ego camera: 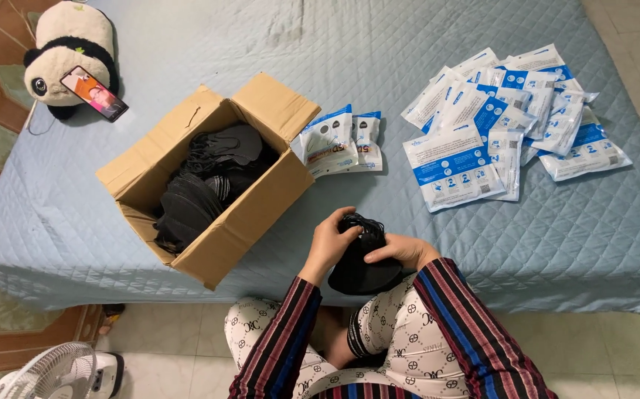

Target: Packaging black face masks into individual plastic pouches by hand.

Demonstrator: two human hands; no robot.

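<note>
Both hands grip a stack of black masks (364, 258) over the lap at the bed (187, 44) edge: left hand (329, 244) closed on its left side, right hand (401, 251) clasping its right. The box (253, 214) lies nearer the left hand.

A blue quilted mattress (187, 44) lies on tiled floor (179, 340) beside a white fan (54, 373).
</note>
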